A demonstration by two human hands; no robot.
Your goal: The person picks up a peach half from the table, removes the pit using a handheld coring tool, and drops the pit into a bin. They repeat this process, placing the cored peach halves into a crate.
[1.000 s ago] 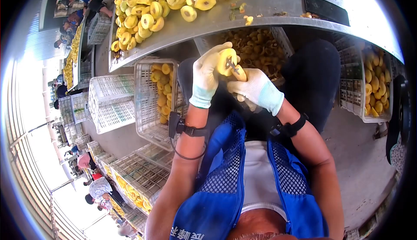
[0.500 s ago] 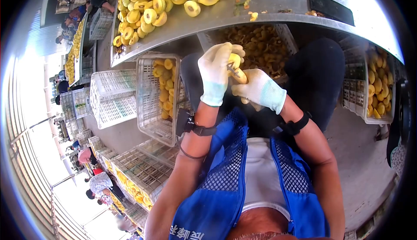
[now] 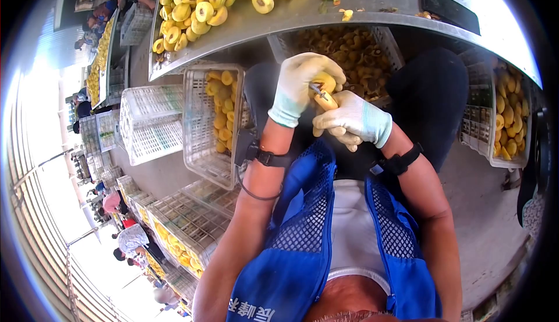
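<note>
My left hand [image 3: 304,84], in a white glove, is closed around a yellow peach piece [image 3: 324,81], most of it hidden by the fingers. My right hand [image 3: 356,119], gloved as well, grips a small pitting knife [image 3: 327,101] with a yellowish handle. Its metal end [image 3: 316,89] touches the peach, though how deep it sits cannot be made out. Both hands are close together above my lap, just short of the metal table's edge.
On the metal table [image 3: 372,28] lie a pile of peach halves [image 3: 204,10], some scraps and a black phone-like slab [image 3: 448,10]. Crates of peaches flank my legs, left [image 3: 189,141] and right [image 3: 474,118]. A crate of peach pieces [image 3: 349,54] stands under the table. People work far left.
Both hands have shifted slightly right, still holding the peach and the knife. My left hand has turned further over the peach. The whole view has moved a little.
</note>
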